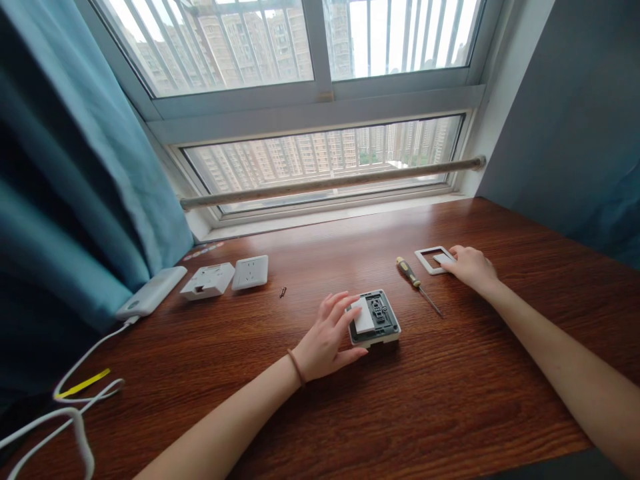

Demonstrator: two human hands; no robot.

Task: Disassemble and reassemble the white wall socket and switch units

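Note:
A wall switch point(384, 319) lies on the wooden table, its dark inner plate bare on the right and a white rocker point(365, 316) on its left half. My left hand point(325, 337) rests at its left side, fingers spread over the rocker and thumb by the near edge. Farther right, my right hand point(473, 268) has its fingertips closed on a small white switch rocker point(442, 259). That piece overlaps the opening of a white square frame point(425, 262) on the table. Between the hands lies a screwdriver point(409, 272), tip toward me.
Two small screws point(283, 292) lie left of centre. Beyond them are a white socket panel point(251, 273) and a white mounting box point(207, 281). A white power strip point(151, 293) with its cable point(95, 347) sits by the blue curtain point(100, 147). A window is behind the table.

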